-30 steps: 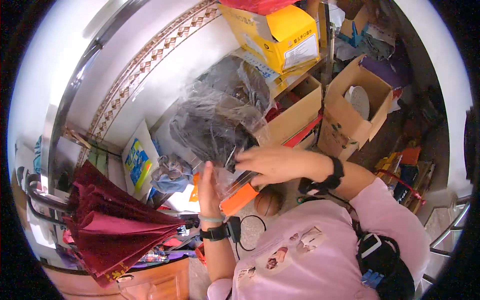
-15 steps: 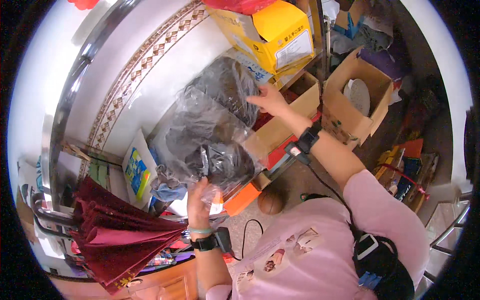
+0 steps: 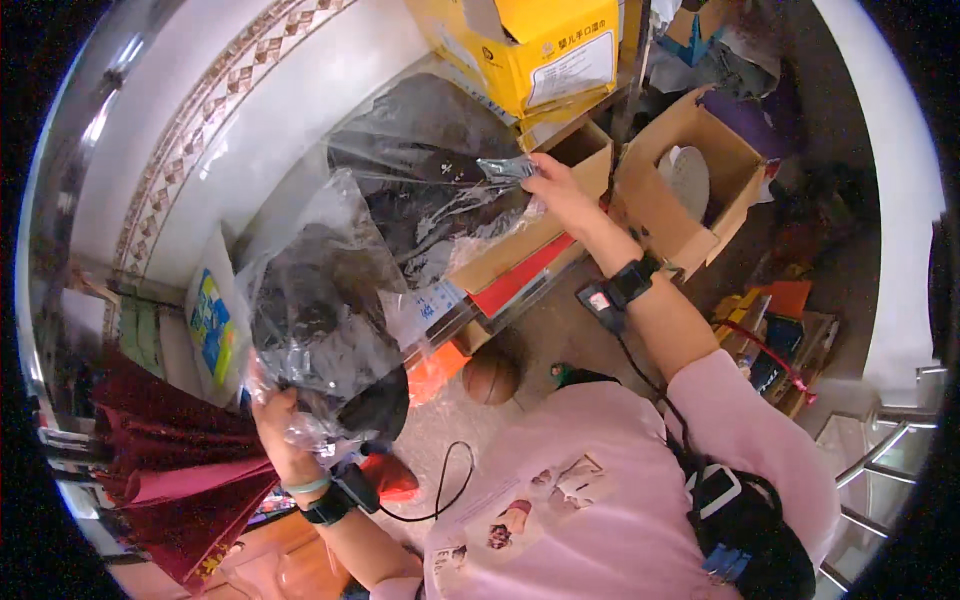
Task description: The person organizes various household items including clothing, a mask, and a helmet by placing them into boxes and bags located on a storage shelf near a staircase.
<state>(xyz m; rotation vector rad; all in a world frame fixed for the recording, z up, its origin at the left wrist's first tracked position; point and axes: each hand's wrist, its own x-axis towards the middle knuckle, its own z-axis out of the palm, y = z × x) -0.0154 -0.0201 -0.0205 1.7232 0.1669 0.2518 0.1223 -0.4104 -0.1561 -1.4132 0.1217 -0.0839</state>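
A large clear plastic bag (image 3: 335, 225) with soft-looking dark contents (image 3: 318, 320) stretches between my two hands. My left hand (image 3: 280, 420) is closed on its lower left edge, the fingers partly behind crumpled film. At its right side my right hand (image 3: 560, 190) pinches a bunched piece of the same plastic, beside an open cardboard carton (image 3: 535, 240). More black material (image 3: 420, 140) shows under the film toward the wall; whether it is one piece or several I cannot tell. A dark red umbrella (image 3: 185, 430) hangs left of my left hand.
Beyond the bag stands a yellow box (image 3: 560, 55). An open brown box (image 3: 735, 215) with a pale oval object (image 3: 685, 180) is at the right. A basketball (image 3: 491, 376) lies on the floor. A tiled wall (image 3: 250, 140) runs along the left.
My left hand has moved left and down, drawing the bag wider. My right hand, formerly with fingers resting at the bag, now grips its film. The view has shifted slightly.
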